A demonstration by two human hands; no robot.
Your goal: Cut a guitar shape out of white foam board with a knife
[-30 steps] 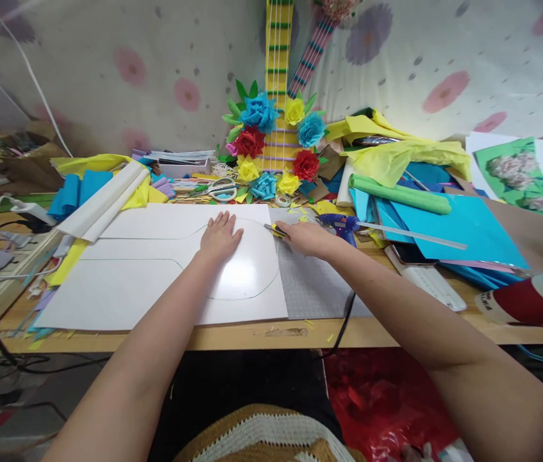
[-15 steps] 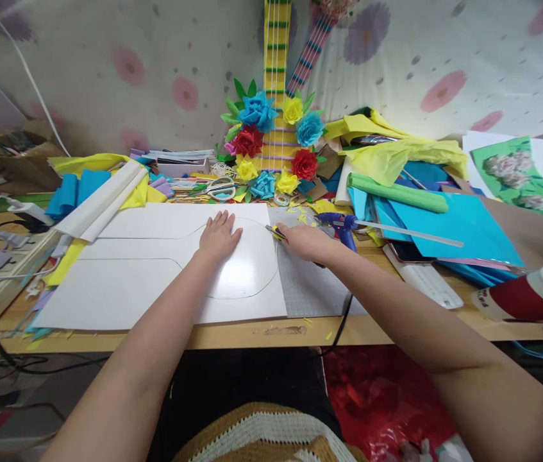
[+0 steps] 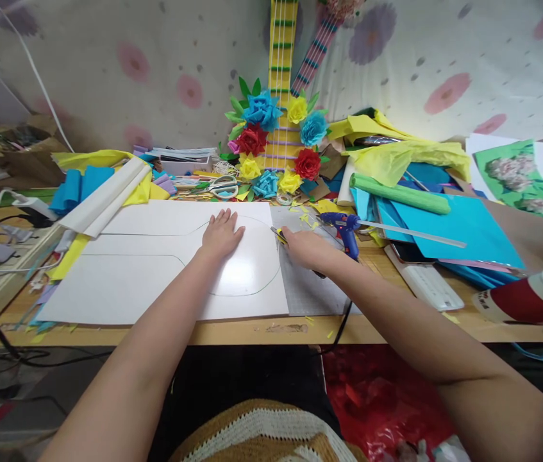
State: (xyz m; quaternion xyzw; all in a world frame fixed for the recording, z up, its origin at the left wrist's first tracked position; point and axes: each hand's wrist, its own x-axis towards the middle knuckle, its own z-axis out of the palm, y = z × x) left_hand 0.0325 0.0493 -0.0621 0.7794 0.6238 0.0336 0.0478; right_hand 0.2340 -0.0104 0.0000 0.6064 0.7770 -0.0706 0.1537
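Observation:
A white board (image 3: 122, 282) lies flat on the table, with a guitar-like outline drawn on it in a thin dark line. My left hand (image 3: 222, 236) is spread flat on the board, inside the rounded part of the outline. In my right hand (image 3: 306, 247) is a utility knife (image 3: 279, 235), its blade at the board's right edge near the curved line. Whether the blade touches the board I cannot tell. Under that edge lies a grey cutting mat (image 3: 309, 298), strewn with small yellow scraps.
Behind the board stands a yellow paper guitar (image 3: 281, 138) trimmed with paper flowers. A blue glue gun (image 3: 343, 226) lies right of my right hand, near blue sheets (image 3: 468, 231) and a paper cup (image 3: 535, 298). Scissors (image 3: 223, 187), paper rolls (image 3: 108, 199) and a power strip (image 3: 16, 276) are around the board.
The whole view has shifted slightly. My left hand stays flat on the board, and my right hand keeps hold of the knife at nearly the same spot by the right edge.

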